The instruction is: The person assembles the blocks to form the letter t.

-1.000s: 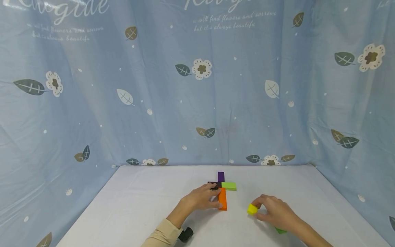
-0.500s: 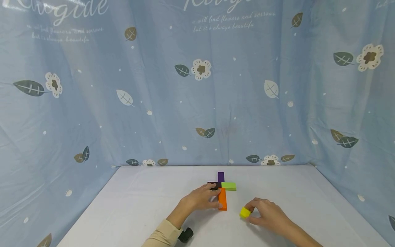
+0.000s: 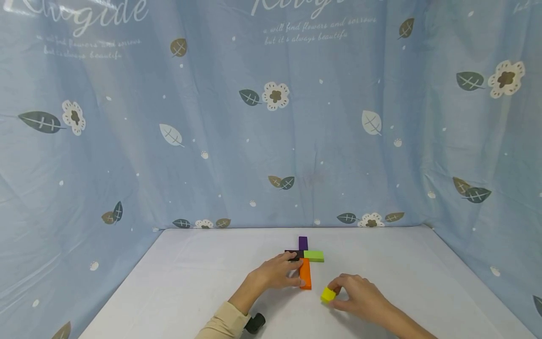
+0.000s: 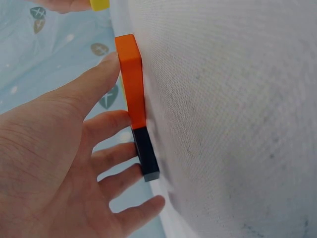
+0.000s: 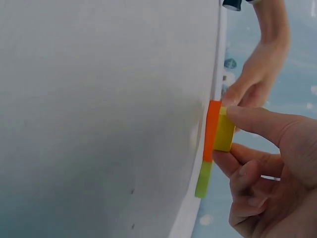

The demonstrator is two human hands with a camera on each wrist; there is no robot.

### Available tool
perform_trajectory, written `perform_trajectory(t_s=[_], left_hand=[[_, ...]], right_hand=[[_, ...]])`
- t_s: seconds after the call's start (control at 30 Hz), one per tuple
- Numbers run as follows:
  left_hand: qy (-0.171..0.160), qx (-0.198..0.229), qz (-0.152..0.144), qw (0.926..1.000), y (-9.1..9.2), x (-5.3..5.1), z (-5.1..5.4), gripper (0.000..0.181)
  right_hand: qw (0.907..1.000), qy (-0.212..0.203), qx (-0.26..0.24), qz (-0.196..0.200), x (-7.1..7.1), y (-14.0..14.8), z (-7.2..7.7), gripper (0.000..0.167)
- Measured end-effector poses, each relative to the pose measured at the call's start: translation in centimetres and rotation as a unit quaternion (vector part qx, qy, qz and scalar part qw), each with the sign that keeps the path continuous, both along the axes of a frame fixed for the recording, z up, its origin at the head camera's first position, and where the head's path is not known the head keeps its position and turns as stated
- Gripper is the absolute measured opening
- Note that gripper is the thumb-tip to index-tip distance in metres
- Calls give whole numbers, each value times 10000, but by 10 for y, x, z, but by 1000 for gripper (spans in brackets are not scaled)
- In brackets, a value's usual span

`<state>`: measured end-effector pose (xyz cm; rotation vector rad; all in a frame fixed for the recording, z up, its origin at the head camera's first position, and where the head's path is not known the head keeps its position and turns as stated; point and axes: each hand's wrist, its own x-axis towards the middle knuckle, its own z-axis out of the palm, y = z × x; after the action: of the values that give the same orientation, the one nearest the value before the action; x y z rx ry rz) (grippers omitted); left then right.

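Note:
My right hand pinches a yellow block between thumb and fingers, just right of and nearer than the orange block. My left hand rests with spread, relaxed fingers against a cross-like layout of blocks. Its thumb touches the near end of the orange block, and other fingers lie on or by the black block. To the right of the black block lies a light green block, and a purple block sits behind. In the head view, the left fingers partly cover the black block.
A white cloth-covered table lies beneath everything. Blue patterned curtains hang behind it and along both sides. A black cylindrical device sits at the left wrist.
My right hand has carried the yellow block left and slightly nearer, towards the orange block. A green piece seen under that hand earlier is out of sight. My left hand stays put.

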<state>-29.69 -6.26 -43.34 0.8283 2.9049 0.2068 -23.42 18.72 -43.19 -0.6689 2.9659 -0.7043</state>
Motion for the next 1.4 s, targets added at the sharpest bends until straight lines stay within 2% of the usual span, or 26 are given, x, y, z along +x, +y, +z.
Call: perform_trajectory(t_s=[0.47, 0.9, 1.4], left_hand=[[-3, 49, -52, 10000, 0, 1, 3, 66], [2, 51, -56, 10000, 0, 1, 3, 65], [56, 3, -87, 9999, 1, 4, 6, 64]], right_hand=[[9999, -19, -98, 17, 3, -24, 4, 29], [9998, -117, -151, 9, 2, -32, 2, 28], [9991, -329, -25, -250, -2, -39, 1, 30]])
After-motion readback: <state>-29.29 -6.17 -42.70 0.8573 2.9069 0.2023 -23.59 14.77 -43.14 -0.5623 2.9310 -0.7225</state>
